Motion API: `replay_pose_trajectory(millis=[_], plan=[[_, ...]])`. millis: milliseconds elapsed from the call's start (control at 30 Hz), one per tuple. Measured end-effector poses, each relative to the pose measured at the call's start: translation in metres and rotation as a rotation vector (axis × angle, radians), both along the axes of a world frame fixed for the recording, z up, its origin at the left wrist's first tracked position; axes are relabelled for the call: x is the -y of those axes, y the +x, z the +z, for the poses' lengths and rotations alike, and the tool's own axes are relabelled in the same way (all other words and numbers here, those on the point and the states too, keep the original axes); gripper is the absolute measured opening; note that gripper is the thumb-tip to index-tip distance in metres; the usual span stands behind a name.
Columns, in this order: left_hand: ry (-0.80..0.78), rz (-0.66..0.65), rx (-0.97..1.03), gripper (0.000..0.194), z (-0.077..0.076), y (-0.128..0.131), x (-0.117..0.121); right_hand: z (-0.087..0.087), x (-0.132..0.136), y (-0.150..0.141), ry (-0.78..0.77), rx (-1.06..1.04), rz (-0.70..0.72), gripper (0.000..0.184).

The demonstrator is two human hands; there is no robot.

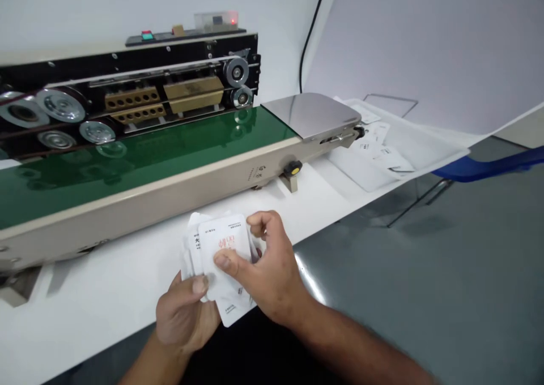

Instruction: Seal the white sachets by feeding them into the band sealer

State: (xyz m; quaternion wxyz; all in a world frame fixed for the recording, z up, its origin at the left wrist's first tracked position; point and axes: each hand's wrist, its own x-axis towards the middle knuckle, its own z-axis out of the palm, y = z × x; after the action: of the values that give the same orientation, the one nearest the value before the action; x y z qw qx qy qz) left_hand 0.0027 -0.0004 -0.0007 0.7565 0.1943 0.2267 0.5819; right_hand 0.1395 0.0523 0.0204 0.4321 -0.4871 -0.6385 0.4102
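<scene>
My left hand [182,314] grips a small stack of white sachets [223,243] from below, thumb pressed on their lower left. My right hand [267,274] is closed on the top sachet, thumb on its red print and fingers curled behind its right edge. Both hands hover over the front edge of the white table [110,286]. Just behind them runs a band sealing machine with a green conveyor belt [140,158].
The sealer's black head with metal wheels [59,106] and brass blocks sits above the belt. A steel outfeed plate [310,113] ends the belt at right. Beyond it, a white tray [425,150] holds several sachets. A black cable [310,34] hangs down the wall. Grey floor lies right.
</scene>
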Motion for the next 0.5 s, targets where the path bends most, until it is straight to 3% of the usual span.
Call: replay_pose_trajectory(millis=[100,300,433,500], plan=[[-0.015,0.015,-0.006,0.061,0.005,-0.004,-0.002,-0.002,0.000,-0.001,-0.077,-0.065,0.026,0.043],[-0.035,0.002,0.020,0.059,0.003,-0.012,-0.005,0.003,-0.011,0.002,-0.281,-0.297,0.315,0.035],[0.026,-0.074,0.042,0.064,0.001,-0.014,-0.006,0.001,-0.014,0.001,-0.264,-0.304,0.403,0.032],[0.041,-0.041,0.083,0.065,0.002,-0.014,-0.005,-0.001,-0.013,-0.002,-0.214,-0.259,0.390,0.030]])
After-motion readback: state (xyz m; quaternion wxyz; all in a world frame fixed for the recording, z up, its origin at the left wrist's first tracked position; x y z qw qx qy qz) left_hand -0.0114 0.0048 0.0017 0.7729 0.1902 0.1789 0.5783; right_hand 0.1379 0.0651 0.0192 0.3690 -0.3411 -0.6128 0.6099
